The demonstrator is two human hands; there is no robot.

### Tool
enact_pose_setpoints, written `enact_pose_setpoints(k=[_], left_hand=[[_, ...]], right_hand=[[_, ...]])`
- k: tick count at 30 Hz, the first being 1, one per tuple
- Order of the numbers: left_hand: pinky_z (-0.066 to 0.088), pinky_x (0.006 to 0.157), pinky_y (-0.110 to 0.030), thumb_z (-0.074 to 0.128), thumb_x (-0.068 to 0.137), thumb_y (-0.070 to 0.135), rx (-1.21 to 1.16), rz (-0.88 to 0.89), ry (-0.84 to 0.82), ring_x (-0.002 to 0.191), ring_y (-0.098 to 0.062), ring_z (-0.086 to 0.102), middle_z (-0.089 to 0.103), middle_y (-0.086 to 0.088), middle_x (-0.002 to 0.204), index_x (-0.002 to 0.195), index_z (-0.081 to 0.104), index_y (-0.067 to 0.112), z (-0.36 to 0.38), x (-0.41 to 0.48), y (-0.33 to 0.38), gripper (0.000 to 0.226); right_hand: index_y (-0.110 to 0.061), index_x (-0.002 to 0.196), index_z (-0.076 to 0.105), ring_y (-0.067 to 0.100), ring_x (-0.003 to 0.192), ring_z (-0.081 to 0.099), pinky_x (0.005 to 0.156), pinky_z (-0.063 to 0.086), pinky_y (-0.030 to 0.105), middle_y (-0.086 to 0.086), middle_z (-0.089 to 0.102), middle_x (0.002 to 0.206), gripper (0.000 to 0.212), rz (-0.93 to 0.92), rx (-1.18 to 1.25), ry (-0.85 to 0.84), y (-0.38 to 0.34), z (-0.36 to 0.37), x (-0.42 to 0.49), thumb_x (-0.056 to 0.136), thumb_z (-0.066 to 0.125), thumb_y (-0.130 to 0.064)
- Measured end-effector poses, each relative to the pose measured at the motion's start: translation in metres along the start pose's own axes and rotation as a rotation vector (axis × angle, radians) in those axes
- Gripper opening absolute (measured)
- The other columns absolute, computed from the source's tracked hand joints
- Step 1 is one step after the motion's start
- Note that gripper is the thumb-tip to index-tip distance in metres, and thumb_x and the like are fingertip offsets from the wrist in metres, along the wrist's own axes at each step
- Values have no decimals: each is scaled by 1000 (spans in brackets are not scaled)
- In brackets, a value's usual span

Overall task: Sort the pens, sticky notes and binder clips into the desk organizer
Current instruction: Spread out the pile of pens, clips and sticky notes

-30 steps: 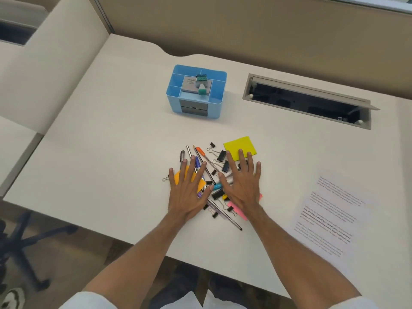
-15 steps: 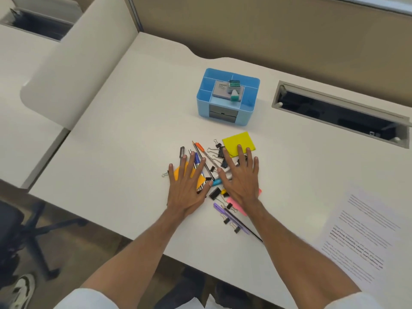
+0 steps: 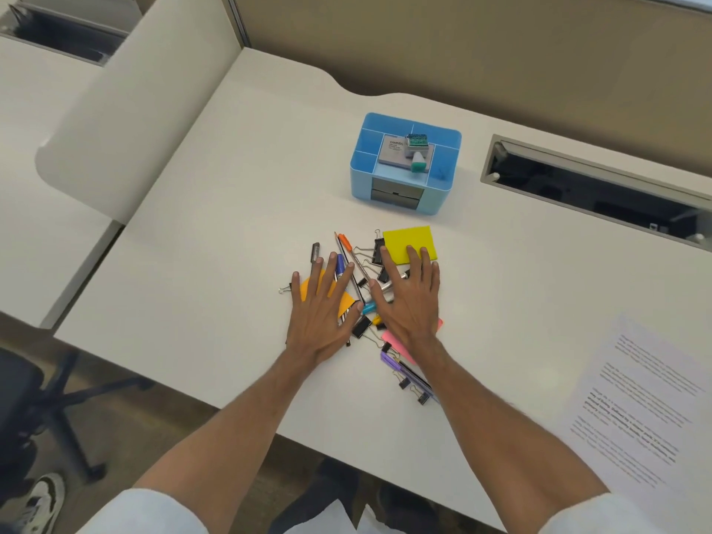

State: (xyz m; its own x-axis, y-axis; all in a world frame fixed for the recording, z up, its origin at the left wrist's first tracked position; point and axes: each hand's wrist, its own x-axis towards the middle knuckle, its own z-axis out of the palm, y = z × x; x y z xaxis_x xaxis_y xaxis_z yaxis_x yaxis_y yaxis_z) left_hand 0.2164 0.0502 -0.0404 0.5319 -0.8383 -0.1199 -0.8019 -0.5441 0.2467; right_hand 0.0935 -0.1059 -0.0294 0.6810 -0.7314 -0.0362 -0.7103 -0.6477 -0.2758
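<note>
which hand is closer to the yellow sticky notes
Right. The right hand has fingertips resting on the yellow sticky notes; the left hand lies flat off to their left, over the orange pad.

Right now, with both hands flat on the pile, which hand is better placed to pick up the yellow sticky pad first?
The right hand, probably. Its fingertips already rest on the near edge of the yellow sticky pad. The left hand lies over the orange sticky pad and pens, further from it.
</note>
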Motion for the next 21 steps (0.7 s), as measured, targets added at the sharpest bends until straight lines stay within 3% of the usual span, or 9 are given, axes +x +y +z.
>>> enact_pose_setpoints(k=[7,15,21], left_hand=[[6,134,-67,29,112,62,-15,0,19,171,-22,-10,-15,6,182,173,-2,38,2,2,-2,73],[5,135,-65,31,113,62,-41,-15,41,171,-21,-8,-13,7,182,174,0,37,1,7,-5,73],[4,137,-62,35,112,60,-65,-15,58,171,-20,-9,-11,5,183,174,0,36,-9,8,-5,75]], right_hand=[[-37,168,30,31,166,6,134,15,49,11,24,175,66,22,67,25,-12,7,6,108,39,-62],[-16,164,40,34,161,25,131,25,48,16,37,168,59,49,194,109,-28,10,10,110,45,-38],[-13,161,42,25,161,28,134,18,47,9,39,168,51,81,455,164,-10,-2,4,111,48,-24]])
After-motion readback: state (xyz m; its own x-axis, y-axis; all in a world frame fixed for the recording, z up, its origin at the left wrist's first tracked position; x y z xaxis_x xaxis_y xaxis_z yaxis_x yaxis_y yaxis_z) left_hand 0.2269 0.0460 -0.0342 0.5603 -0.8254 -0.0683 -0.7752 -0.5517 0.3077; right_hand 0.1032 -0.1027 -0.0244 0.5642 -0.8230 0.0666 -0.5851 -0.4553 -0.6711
